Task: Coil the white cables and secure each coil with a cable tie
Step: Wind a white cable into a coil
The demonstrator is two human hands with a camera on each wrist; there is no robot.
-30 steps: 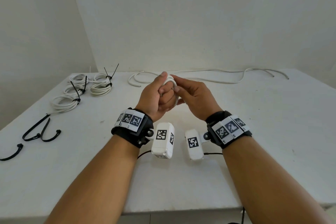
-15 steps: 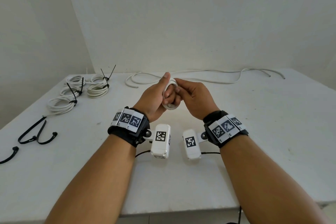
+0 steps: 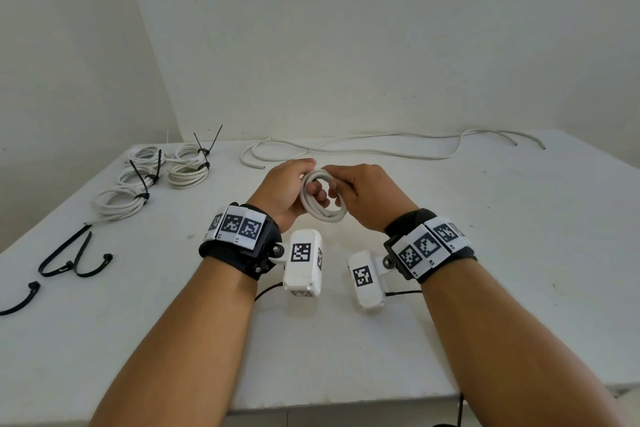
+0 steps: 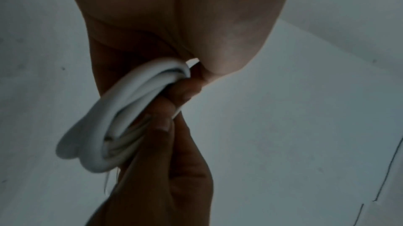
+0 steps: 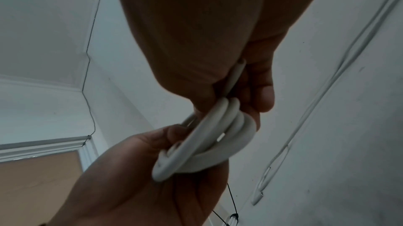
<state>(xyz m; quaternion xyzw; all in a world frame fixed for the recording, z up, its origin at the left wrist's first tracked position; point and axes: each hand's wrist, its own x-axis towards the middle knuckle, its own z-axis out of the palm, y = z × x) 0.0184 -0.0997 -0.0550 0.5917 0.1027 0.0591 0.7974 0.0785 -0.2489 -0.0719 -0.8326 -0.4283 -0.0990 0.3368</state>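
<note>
Two hands (image 3: 285, 191) (image 3: 367, 198) around one unlabelled white cable coil (image 3: 320, 199), no legible writing.

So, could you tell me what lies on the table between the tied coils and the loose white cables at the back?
Nothing: in the head view, bare table separates the tied coils from the loose white cables.
</note>
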